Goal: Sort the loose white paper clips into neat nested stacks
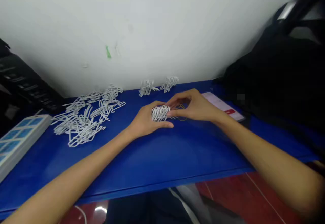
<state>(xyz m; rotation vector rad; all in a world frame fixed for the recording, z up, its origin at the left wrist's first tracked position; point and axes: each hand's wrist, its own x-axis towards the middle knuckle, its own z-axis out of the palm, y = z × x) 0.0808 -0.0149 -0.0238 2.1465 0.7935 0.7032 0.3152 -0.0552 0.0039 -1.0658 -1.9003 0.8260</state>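
A compact bundle of white bent-wire hooks is held over the blue table, its pieces lined up side by side. My left hand wraps round the bundle from the left, thumb stretched along the near side. From the right, my right hand pinches the bundle's right end between thumb and fingers. Just under the right hand lie thin tan rubber bands. Farther back, against the wall, stand two similar bundles, a left one and a right one.
A tangled pile of loose white wire hooks covers the table's left part. A white box with blue panels sits at the left edge. On the right lies a flat pale object with a red label, beside a large black item.
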